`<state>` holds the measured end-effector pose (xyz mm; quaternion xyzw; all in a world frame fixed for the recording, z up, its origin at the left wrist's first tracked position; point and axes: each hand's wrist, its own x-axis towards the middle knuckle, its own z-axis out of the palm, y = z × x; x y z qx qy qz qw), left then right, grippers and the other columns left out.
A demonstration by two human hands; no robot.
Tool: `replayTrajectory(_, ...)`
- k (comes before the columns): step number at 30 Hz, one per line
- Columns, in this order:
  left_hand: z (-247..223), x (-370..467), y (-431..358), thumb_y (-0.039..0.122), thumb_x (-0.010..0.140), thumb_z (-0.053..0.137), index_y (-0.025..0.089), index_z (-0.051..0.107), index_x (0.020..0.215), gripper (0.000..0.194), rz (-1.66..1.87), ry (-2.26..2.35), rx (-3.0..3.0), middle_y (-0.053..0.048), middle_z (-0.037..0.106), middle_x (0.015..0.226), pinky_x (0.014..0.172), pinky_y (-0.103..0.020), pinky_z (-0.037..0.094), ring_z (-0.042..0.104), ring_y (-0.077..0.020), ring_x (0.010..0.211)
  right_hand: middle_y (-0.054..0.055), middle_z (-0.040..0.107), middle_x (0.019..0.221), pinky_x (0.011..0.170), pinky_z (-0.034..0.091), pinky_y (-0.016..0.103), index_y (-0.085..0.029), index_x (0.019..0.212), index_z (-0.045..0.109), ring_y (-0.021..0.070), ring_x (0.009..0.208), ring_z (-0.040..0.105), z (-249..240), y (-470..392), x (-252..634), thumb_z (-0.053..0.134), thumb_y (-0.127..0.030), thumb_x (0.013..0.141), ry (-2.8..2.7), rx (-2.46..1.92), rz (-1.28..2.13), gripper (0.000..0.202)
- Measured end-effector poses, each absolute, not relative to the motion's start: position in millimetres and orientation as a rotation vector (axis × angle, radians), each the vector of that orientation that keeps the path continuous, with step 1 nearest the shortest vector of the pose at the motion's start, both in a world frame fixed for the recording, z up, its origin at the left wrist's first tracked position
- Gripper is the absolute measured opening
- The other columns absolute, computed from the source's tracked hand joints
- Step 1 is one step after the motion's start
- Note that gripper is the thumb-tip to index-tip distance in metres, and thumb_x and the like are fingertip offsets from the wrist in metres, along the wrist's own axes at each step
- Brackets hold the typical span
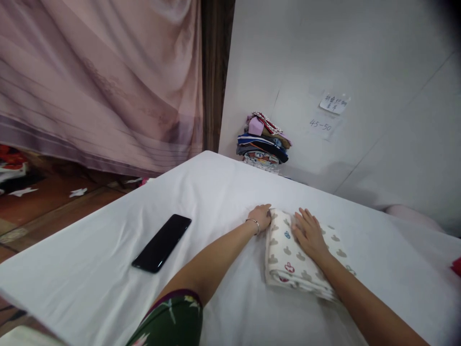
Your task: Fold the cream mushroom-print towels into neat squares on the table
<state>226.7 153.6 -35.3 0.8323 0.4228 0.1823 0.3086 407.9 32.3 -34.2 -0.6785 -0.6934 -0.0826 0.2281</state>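
A folded white cloth (295, 259) with a print of grey, red and blue bunny heads lies on the white-covered table (223, 187). At its far left corner is my left hand (261, 217), wearing a bracelet, with curled fingers closed on the cloth's edge. Some of those fingertips are hidden. My right hand (309, 233) rests flat on top of the cloth, fingers stretched out and slightly apart. The cloth's right side is partly covered by my right forearm.
Left of my left arm, a black smartphone (162, 242) lies on the table. Beyond the far edge stands a stack of folded clothes (264, 142) against the grey wall (378, 96), which carries handwritten paper notes (333, 103). A pink curtain (108, 72) hangs at the left.
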Motion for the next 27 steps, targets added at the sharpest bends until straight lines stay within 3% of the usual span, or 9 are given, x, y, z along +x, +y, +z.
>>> replayTrajectory(4,-40,228,165,0.025,0.080,0.046,0.030,0.052,0.122,0.043,0.478,1.039,2.270,-0.002,0.059,0.113,0.090,-0.030,0.042,0.054,-0.0191,0.104,0.006,0.031,0.144,0.107,0.024,0.047,-0.025,0.137,0.035,0.0235,0.134,0.022,-20,15,385,0.041,-0.039,0.090,-2.297,-1.550,0.080,0.050)
replayTrajectory(10,-42,230,191,0.016,0.078,0.046,0.026,0.061,0.104,0.032,0.496,0.928,2.468,-0.001,0.063,0.102,0.091,-0.026,0.041,0.053,-0.0171,0.102,0.002,0.010,0.150,0.110,0.016,0.048,-0.029,0.142,0.021,0.0237,0.136,0.012,-21,1,365,0.036,-0.040,0.092,-2.496,-1.542,0.248,0.053)
replayTrajectory(15,-45,232,200,0.022,0.080,0.046,0.024,0.061,0.104,0.029,0.460,0.997,2.441,-0.004,0.062,0.099,0.089,-0.030,0.042,0.056,-0.0191,0.095,0.002,0.008,0.150,0.110,0.014,0.047,-0.029,0.142,0.020,0.0220,0.137,0.010,-20,2,365,0.033,-0.040,0.093,-2.525,-1.573,0.257,0.052)
replayTrajectory(20,-47,231,202,0.020,0.075,0.051,0.032,0.049,0.123,0.050,0.402,0.910,2.360,0.004,0.061,0.111,0.085,-0.022,0.044,0.057,-0.0130,0.094,0.001,0.012,0.149,0.110,0.014,0.047,-0.031,0.141,0.022,0.0225,0.136,0.013,-18,2,363,0.035,-0.043,0.092,-2.540,-1.546,0.270,0.052)
replayTrajectory(24,-46,235,203,0.021,0.075,0.050,0.031,0.064,0.106,0.035,0.413,0.936,2.381,0.002,0.063,0.103,0.091,-0.026,0.040,0.057,-0.0166,0.098,0.001,0.011,0.149,0.110,0.014,0.047,-0.032,0.141,0.022,0.0233,0.136,0.012,-19,3,363,0.035,-0.043,0.092,-2.535,-1.542,0.276,0.052)
replayTrajectory(27,-48,237,200,0.023,0.078,0.047,0.029,0.065,0.105,0.033,0.479,0.986,2.396,-0.002,0.063,0.098,0.099,-0.033,0.033,0.053,-0.0193,0.104,0.001,0.009,0.150,0.110,0.014,0.047,-0.032,0.141,0.023,0.0231,0.137,0.010,-19,3,363,0.033,-0.043,0.092,-2.540,-1.555,0.281,0.051)
